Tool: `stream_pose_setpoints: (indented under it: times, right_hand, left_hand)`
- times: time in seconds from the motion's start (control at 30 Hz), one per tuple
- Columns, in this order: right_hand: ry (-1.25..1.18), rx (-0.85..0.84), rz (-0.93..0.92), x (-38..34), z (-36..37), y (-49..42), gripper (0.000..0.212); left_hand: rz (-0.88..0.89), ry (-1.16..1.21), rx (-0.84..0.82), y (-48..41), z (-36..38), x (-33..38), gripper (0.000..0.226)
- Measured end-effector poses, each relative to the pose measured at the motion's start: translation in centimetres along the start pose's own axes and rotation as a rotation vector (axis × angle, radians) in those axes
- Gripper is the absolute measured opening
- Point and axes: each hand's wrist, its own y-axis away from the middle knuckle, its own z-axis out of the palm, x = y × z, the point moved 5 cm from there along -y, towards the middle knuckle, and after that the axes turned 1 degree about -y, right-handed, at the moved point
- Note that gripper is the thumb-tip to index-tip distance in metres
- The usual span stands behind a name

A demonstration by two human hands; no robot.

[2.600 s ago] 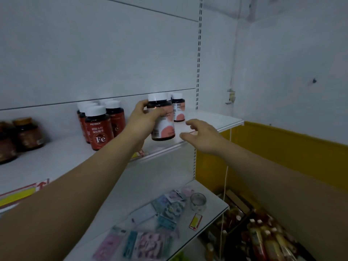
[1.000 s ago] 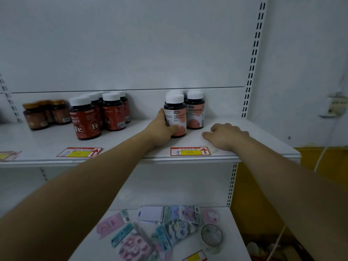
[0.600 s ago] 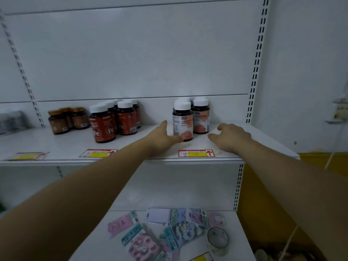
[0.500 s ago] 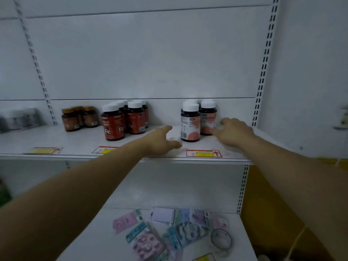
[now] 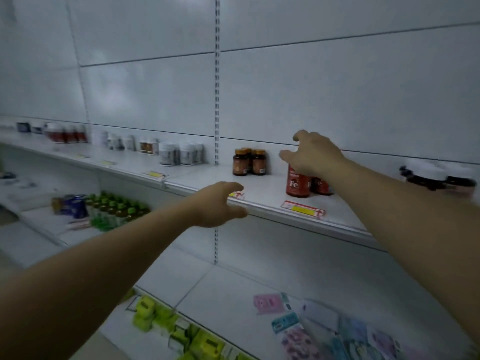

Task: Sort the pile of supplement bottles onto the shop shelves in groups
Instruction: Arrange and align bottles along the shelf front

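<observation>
Supplement bottles are seen grouped along the shelf, so much sorting is judged done. Nothing is held: the left hand and right hand are released. The pile is unseen.

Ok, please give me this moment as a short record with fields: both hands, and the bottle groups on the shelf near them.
left hand: open, holds nothing, at the front edge of the shelf
right hand: open, holds nothing, in front of the tops of the red Fe bottles
amber bottles: upright group, left of the red ones
white jars: upright, further left
</observation>
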Motion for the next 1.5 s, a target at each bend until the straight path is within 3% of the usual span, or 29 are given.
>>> stream_pose_setpoints:
  times: [0.6, 1.0, 1.5]
  right_hand:
    - [-0.156, -0.250, -0.375, -41.3, 17.0, -5.1, 0.063]
    - [-0.269, -0.385, -0.579, -61.8, 32.7, -14.3, 0.059]
    - [-0.310, -0.468, -0.757, -92.1, 49.1, -29.8, 0.064]
  left_hand:
    - [-0.341, -0.143, 0.019, 10.2, -11.3, -33.8, 0.061]
    - [-0.553, -0.071, 0.086, 5.6, -12.8, -56.0, 0.054]
    - [-0.781, -0.112, 0.188, 0.5, -24.2, -89.7, 0.058]
